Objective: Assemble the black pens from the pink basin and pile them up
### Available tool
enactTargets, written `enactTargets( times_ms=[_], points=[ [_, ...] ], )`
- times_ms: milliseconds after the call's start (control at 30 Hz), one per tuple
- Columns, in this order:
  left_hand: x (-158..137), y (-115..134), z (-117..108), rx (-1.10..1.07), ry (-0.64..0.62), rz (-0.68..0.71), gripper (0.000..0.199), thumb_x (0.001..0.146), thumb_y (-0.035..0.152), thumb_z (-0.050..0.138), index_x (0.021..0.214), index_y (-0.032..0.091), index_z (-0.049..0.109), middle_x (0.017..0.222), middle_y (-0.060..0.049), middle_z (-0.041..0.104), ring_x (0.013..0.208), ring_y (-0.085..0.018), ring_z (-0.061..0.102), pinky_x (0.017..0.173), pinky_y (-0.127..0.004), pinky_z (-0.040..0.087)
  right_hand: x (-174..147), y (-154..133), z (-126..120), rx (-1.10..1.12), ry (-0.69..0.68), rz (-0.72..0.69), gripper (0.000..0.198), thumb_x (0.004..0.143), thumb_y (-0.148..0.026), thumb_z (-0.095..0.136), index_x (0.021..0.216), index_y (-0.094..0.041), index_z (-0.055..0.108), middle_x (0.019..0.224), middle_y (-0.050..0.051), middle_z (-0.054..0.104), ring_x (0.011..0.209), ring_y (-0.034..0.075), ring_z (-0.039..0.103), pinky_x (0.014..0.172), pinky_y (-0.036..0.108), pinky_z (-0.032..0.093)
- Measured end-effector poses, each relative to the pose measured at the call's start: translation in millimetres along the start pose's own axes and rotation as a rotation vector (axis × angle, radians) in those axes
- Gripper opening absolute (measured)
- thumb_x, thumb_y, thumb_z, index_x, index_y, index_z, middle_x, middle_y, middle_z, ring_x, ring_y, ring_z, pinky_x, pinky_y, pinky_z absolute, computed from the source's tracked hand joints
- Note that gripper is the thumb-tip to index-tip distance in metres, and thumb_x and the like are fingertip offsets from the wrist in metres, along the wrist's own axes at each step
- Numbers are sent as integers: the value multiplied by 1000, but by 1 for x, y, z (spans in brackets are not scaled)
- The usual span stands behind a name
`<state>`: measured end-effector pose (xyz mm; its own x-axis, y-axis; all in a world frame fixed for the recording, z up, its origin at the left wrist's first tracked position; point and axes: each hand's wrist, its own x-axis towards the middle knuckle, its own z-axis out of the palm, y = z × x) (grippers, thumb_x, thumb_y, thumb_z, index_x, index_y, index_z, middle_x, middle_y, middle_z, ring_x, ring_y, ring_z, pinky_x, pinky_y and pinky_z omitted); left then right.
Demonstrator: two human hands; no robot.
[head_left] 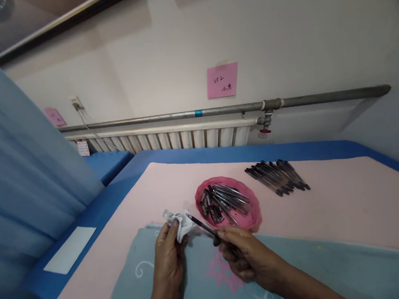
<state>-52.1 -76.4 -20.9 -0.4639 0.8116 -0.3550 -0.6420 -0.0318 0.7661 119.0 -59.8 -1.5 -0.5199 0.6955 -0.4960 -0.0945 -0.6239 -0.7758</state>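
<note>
Pinched in my left hand is a crumpled white tissue. My right hand grips a black pen, its bare tip pointing up and left to the edge of the tissue. Whether tip and tissue touch, I cannot tell. Just beyond my hands sits a pink scalloped basket holding several clear pen barrels and black pen caps. A row of capped black pens lies to the right of the basket.
A blue-green patterned cloth covers the near part of the pink sheet on a blue-edged table. White paper lies at left, beside a blue curtain. Behind stand a radiator and a pipe.
</note>
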Motion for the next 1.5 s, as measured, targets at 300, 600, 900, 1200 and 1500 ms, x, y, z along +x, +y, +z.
enactTargets(
  times_ms=[300, 600, 900, 1200, 1500],
  points=[
    [-22, -1, 7, -69, -380, -167, 25, 65, 19, 77, 88, 14, 71, 86, -5, 71, 71, -13, 64, 60, -20, 52, 3, 2, -1, 214, -89, 134, 26, 88, -35, 47, 70, -17, 48, 49, -7, 41, 31, -1, 18, 31, 10, 9],
    [-21, -6, 5, -22, -262, -167, 33, 51, 28, 86, 73, 15, 66, 58, 3, 65, 45, -6, 56, 43, -14, 45, 5, 8, 3, 181, -193, 175, 26, 84, -38, 53, 70, -18, 45, 47, -10, 38, 30, 0, 15, 31, 11, 9],
    [-19, -5, 13, 15, -216, -178, 33, 50, 26, 86, 72, 14, 65, 60, 2, 66, 45, -6, 56, 42, -14, 44, 5, 17, 0, -761, 172, -664, 12, 82, -30, 55, 75, -20, 55, 62, -2, 54, 56, 12, 47, 55, 23, 32],
    [-20, -12, 11, 18, -218, -146, 30, 56, 25, 83, 79, 13, 68, 69, 0, 69, 55, -8, 60, 50, -15, 47, 6, 21, -3, -1214, 264, -923, 21, 86, -14, 44, 70, -22, 54, 65, 4, 54, 58, 16, 44, 58, 28, 29],
    [-18, -11, 7, 23, -222, -207, 29, 54, 26, 84, 72, 14, 65, 58, 4, 65, 43, -4, 52, 39, -12, 38, -3, 9, 7, -394, -65, -268, 12, 81, -32, 51, 76, -21, 48, 50, -9, 43, 37, 5, 30, 38, 19, 21]
  ],
)
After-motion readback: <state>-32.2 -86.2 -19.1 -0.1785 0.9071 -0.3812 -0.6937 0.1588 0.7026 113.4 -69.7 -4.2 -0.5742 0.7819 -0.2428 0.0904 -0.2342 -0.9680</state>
